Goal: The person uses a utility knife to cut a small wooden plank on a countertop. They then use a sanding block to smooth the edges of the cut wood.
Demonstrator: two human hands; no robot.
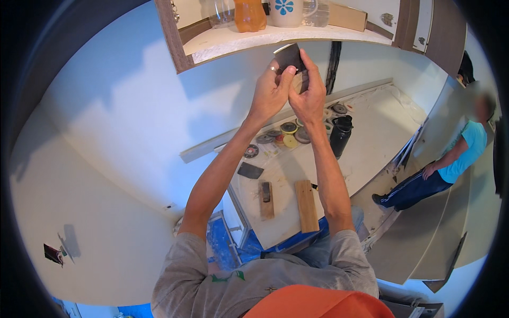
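Note:
Raised in front of me, just below a wall cabinet, both my hands grip one piece of sandpaper (289, 56). Its upper part is dark grey, with a pale edge at the top left. My left hand (268, 91) pinches it from the left, thumb across the front. On the other side my right hand (310, 87) is closed round its right edge, with the fingers pointing up. A tan, lighter surface (301, 82) shows between my palms; I cannot tell whether it is the sheet's back or a separate block.
The pale worktable (286, 172) below carries a wooden hand plane (266, 200), a wooden board (306, 205), a dark abrasive sheet (250, 170), several round discs (289, 127) and a black bottle (341, 136). The open cabinet (238, 45) holds a mug (286, 15) and an orange bottle (249, 16). A person (456, 153) stands at right.

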